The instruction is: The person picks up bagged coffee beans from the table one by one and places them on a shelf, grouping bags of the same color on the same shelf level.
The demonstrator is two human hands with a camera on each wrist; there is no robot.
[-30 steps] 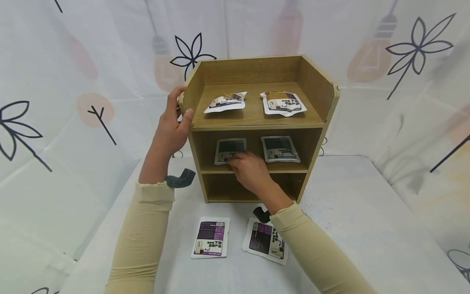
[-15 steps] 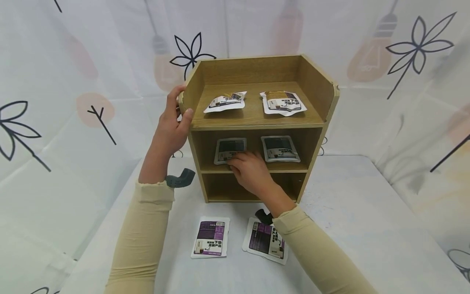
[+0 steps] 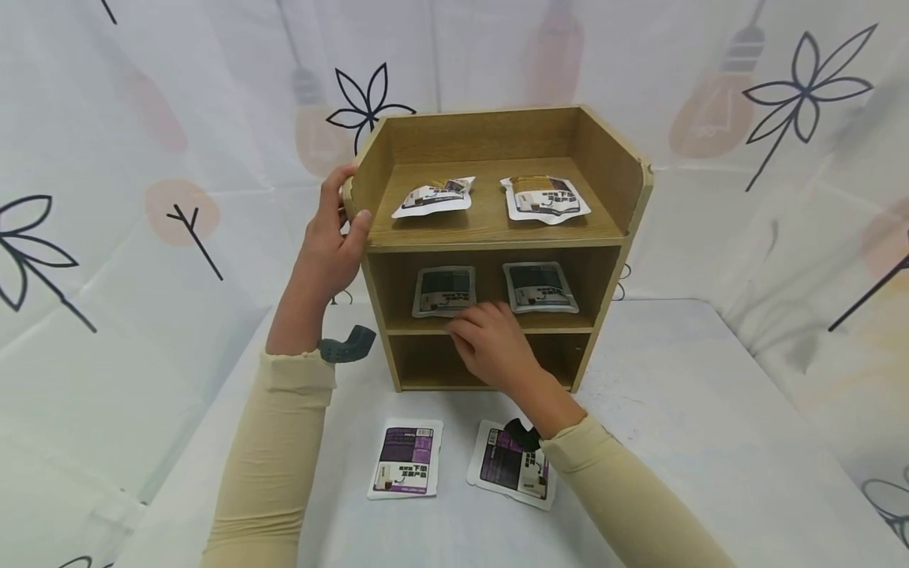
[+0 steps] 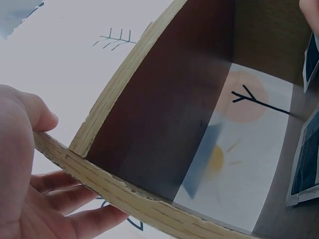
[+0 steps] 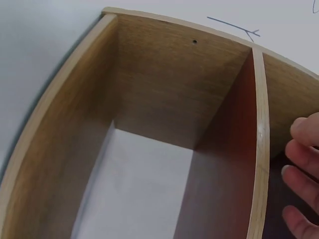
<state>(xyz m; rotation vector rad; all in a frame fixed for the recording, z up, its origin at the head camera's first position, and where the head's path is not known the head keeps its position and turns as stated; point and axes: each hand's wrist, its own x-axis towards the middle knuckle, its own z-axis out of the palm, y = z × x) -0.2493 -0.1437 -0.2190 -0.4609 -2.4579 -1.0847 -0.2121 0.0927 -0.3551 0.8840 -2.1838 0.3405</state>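
A small wooden shelf unit point(image 3: 490, 235) stands on the table, and my left hand point(image 3: 329, 251) grips its left side panel. In the left wrist view the thumb point(image 4: 42, 117) and fingers point(image 4: 75, 204) lie on opposite faces of that panel point(image 4: 124, 194). My right hand point(image 3: 495, 347) is in front of the middle shelf's edge with loosely bent fingers point(image 5: 301, 181) and nothing in them. Just behind it, a dark-labelled white packet point(image 3: 443, 290) lies on the middle shelf's left half. A similar packet point(image 3: 540, 285) lies to its right.
Two white packets, a left one point(image 3: 431, 197) and a right one point(image 3: 545, 199), lie on the top shelf. On the table point(image 3: 682, 442) in front are two purple-labelled packets, one at left point(image 3: 405, 459) and one at right point(image 3: 511, 469), partly under my right wrist. A patterned curtain hangs behind.
My right hand has drawn back from the left middle packet, slightly down and right, uncovering its lower edge. The packet stays on the shelf. My left hand keeps its grip.
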